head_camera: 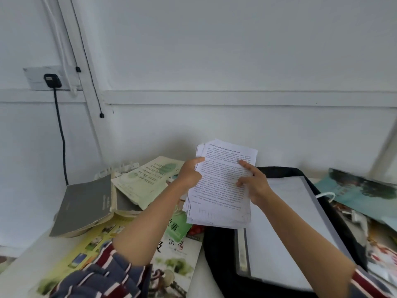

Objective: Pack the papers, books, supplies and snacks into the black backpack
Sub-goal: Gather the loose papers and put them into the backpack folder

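Observation:
Both my hands hold a stack of printed papers (221,190) tilted up above the table. My left hand (190,174) grips its left edge, and my right hand (254,182) grips its right edge with the fingers spread on the top sheet. Below and to the right lies the black backpack (219,254), with a grey-framed white folder (285,229) on it or in its opening. Books lie to the left: a grey book (86,207), a pale green booklet (148,181) and colourful books (178,261) under my left forearm.
A white wall stands just behind the table, with a socket and black plug (52,80) and a cable hanging at the left. Glossy magazines and bags (365,194) are piled at the right edge. A white plastic tray (116,168) shows behind the books.

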`<state>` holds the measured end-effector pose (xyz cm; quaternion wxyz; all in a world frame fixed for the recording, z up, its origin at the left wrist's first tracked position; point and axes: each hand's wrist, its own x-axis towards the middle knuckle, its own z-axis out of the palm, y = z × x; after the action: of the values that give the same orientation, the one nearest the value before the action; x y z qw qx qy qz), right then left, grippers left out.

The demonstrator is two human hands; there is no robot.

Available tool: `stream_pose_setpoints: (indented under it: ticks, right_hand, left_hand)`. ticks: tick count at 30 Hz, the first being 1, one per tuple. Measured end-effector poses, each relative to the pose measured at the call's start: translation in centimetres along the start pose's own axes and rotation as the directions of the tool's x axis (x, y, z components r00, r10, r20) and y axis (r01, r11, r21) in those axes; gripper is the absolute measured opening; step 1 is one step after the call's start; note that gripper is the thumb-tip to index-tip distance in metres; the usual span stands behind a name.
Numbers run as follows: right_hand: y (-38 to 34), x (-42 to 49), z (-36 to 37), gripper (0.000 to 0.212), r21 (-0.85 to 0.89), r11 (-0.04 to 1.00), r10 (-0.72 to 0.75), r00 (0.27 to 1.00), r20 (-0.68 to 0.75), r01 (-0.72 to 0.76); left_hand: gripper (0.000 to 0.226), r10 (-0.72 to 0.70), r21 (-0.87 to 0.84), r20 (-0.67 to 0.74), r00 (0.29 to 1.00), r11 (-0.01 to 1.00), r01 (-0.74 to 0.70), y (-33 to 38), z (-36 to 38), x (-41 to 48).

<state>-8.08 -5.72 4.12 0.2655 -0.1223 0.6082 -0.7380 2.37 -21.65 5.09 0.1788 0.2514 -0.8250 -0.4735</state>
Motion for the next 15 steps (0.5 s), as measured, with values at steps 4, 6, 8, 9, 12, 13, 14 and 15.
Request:
stream_pose_setpoints:
  ticks: [4, 6, 8, 9, 12, 13, 14, 15]
  right_hand:
    - [0.3, 2.7, -0.5, 0.071, -0.148, 0.982, 0.122, 0.992, 0.022, -0.118]
    - [0.5, 3.6, -0.6, 0.071, -0.266, 0.954, 0.148, 0.989, 0.020, -0.137]
    - [0.8, 4.3, -0.6, 0.071, -0.346, 0.927, 0.157, 0.987, 0.013, -0.143]
    - [1.0, 4.5, -0.5, 0.071, -0.360, 0.921, 0.162, 0.987, 0.011, -0.147]
    - [1.2, 5.1, -0.3, 0.069, -0.359, 0.921, 0.164, 0.986, -0.002, -0.154]
    - [1.3, 5.4, -0.3, 0.069, -0.352, 0.923, 0.162, 0.987, -0.004, -0.153]
    - [1.3, 5.6, -0.3, 0.068, -0.338, 0.929, 0.162, 0.987, -0.004, -0.154]
    - [1.2, 5.8, -0.3, 0.068, -0.318, 0.935, 0.166, 0.986, -0.003, -0.158]
  left_hand:
    - [0.065, -0.053, 0.154, 0.047, 0.997, 0.987, 0.045, -1.2, 1.6, 2.9]
    - [0.064, -0.077, 0.213, 0.061, 0.995, 0.975, 0.063, -1.6, 2.3, 3.7]
    - [0.063, -0.088, 0.282, 0.059, 0.994, 0.957, 0.068, -1.9, 2.9, 4.3]
    - [0.063, -0.091, 0.319, 0.048, 0.995, 0.945, 0.071, -2.0, 3.2, 4.5]
    - [0.061, -0.107, 0.412, 0.001, 0.994, 0.906, 0.097, -1.9, 3.7, 4.7]
    - [0.061, -0.113, 0.429, -0.016, 0.993, 0.897, 0.109, -1.8, 3.7, 4.7]
    - [0.061, -0.116, 0.433, -0.031, 0.993, 0.894, 0.118, -1.8, 3.7, 4.6]
    - [0.061, -0.114, 0.427, -0.040, 0.993, 0.896, 0.121, -1.9, 3.7, 4.7]
